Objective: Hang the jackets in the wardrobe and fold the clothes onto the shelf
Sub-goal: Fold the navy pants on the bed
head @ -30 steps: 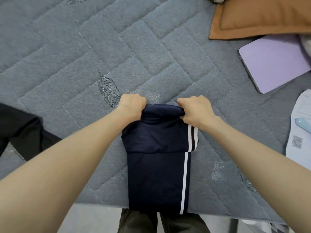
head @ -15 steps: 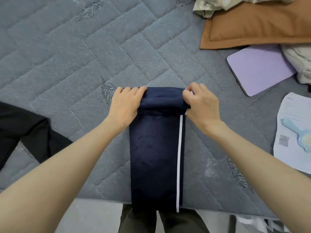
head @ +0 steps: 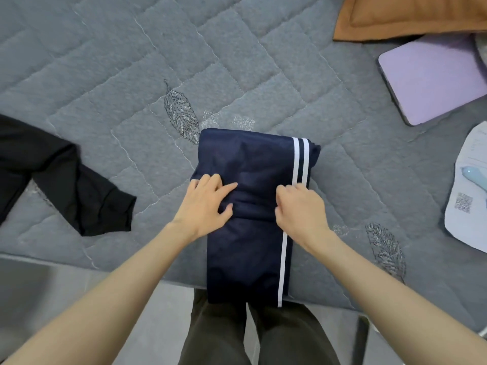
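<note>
Navy track trousers with white side stripes (head: 247, 225) lie on the grey quilted bed cover with stitched leaf motifs (head: 131, 83), partly folded: upper section doubled over into a thicker block, lower section flat and running past the bed edge toward the person's dark-trousered legs (head: 218, 333).

Left hand (head: 205, 206): palm down on the left side of the fold, fingers (head: 213, 184) loosely spread and flat on the fabric, thumb tip pressing the crease. Pressing, not pinching.

Right hand (head: 300, 206): on the right side of the fold, fingers curled under with knuckles up, just beside the double white stripe. Looks closed on the fold's edge, but fingertips are hidden, so can't tell exactly what they hold.

Folded block sits directly ahead of both sets of fingers; fold edge runs between the two hands.

Left of the left fingers, well apart: black garment (head: 52, 175) spread on the cover.
Right of the right fingers, far side: lilac flat rectangular case (head: 432, 77), orange-brown pillow (head: 411, 17) beyond it, white paper sheet with QR code (head: 466, 206) carrying a pale blue plastic handle (head: 474, 177).
</note>
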`<action>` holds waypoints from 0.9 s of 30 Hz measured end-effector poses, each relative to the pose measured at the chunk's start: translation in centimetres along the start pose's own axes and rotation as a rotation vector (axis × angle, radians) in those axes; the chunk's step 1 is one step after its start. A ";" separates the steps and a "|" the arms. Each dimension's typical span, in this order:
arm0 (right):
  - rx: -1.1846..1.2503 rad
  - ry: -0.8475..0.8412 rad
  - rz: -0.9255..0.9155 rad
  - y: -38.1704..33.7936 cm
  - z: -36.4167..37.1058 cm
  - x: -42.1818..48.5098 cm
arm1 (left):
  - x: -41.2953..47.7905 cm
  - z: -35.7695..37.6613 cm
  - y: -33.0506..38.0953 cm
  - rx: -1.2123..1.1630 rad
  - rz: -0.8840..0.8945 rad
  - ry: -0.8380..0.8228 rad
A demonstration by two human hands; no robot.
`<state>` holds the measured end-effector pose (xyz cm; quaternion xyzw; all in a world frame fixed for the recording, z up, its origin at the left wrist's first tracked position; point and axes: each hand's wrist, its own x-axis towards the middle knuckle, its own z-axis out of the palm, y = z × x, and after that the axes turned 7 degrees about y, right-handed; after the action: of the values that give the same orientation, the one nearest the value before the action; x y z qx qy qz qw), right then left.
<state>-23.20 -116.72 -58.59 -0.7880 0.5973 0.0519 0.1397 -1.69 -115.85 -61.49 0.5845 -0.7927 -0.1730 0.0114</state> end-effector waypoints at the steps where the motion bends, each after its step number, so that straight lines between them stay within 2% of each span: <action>1: 0.069 0.131 -0.013 -0.3 -0.1 0.3 | 0.2 -0.1 -0.1 -0.081 0.002 0.128; 2: 0.121 0.246 -0.051 -0.5 0.0 0.8 | 0.6 0.0 -0.2 -0.128 -0.002 0.216; 3: 0.132 0.273 -0.088 -0.7 0.4 1.5 | 1.1 0.1 -0.4 -0.126 -0.011 0.245; 8: -0.042 0.070 -0.114 0.2 4.0 3.1 | 2.7 2.3 -1.4 0.096 -0.043 0.050; 11: -0.062 0.011 -0.137 1.8 5.6 3.3 | 2.2 4.5 -1.4 0.056 -0.125 -0.015; 14: -0.006 0.008 -0.124 2.1 5.7 3.6 | 2.6 4.2 -0.6 0.016 -0.175 0.111; 16: 0.082 0.114 -0.120 1.9 4.7 3.9 | 3.7 3.1 -0.6 -0.001 -0.134 0.256; 18: 0.156 0.284 -0.082 2.2 3.6 4.5 | 5.2 1.8 -1.3 -0.080 -0.087 0.301; 20: 0.183 0.268 0.012 2.7 2.2 5.7 | 7.0 0.2 -2.1 -0.139 -0.082 0.215; 24: 0.088 -0.035 0.049 3.2 0.4 9.1 | 10.9 -1.6 -2.8 -0.011 -0.073 -0.153; 27: 0.028 -0.169 0.073 2.8 -0.1 11.3 | 12.8 -1.9 -2.7 0.054 -0.079 -0.270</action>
<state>-22.75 -127.93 -61.71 -0.7563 0.6125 0.1152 0.1988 -2.84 -128.98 -62.83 0.5867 -0.7677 -0.2290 -0.1177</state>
